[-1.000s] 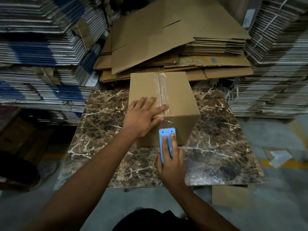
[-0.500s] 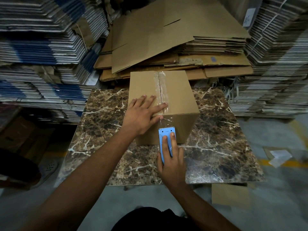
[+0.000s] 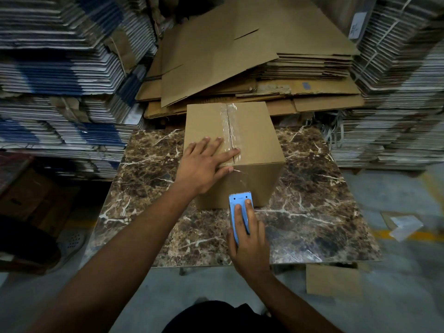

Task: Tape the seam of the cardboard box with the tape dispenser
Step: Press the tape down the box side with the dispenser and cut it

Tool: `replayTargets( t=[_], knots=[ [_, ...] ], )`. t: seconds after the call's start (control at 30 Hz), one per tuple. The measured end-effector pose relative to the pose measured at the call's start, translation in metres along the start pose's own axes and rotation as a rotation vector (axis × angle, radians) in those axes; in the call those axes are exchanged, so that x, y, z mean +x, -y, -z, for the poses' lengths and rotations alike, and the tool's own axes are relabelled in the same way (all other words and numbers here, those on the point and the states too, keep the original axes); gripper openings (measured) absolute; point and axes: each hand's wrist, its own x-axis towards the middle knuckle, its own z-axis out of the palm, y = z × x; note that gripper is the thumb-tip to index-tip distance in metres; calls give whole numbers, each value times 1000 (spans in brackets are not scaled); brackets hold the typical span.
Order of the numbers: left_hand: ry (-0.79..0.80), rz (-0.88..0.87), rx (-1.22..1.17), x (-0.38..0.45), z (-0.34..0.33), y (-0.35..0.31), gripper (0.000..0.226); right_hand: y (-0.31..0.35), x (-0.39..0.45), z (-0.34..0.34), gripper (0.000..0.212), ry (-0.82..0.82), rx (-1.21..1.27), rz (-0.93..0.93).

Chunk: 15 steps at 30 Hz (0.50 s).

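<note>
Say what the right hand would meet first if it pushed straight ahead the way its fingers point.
Most likely the near face of the cardboard box: the right hand grips the blue tape dispenser, whose toothed edge sits just before it, though depth is unclear.

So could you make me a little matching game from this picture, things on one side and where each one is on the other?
Things:
1. left hand
2. tape dispenser
3. clear tape
4. flattened cardboard sheets

Places:
A. stacked behind the marble table
B. running along the top seam of the cardboard box
C. pressed flat on the box's top near edge
D. gripped in the right hand, against the box's front face

Pairs: 1-C, 2-D, 3-B, 4-A
</note>
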Motion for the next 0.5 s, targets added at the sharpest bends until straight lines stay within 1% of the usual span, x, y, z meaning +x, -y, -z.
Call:
replayTargets(
  t=[0.1, 0.27, 0.37, 0.43, 0.5],
  knots=[
    [7, 3, -11, 1, 0, 0, 54, 5, 8, 4, 70, 36, -31, -37],
    [-4, 1, 2, 0, -1, 1, 54, 13, 22, 13, 74, 166, -160, -102],
    [-18, -3, 0, 1, -1, 2, 55, 19, 31, 19, 77, 204, -203, -131],
    [-17, -8, 2, 1, -1, 2, 58, 22, 36, 24, 77, 219, -230, -143],
    [-8, -14, 13, 1, -1, 2, 65, 27, 40, 30, 76, 249, -237, -145]
  ],
)
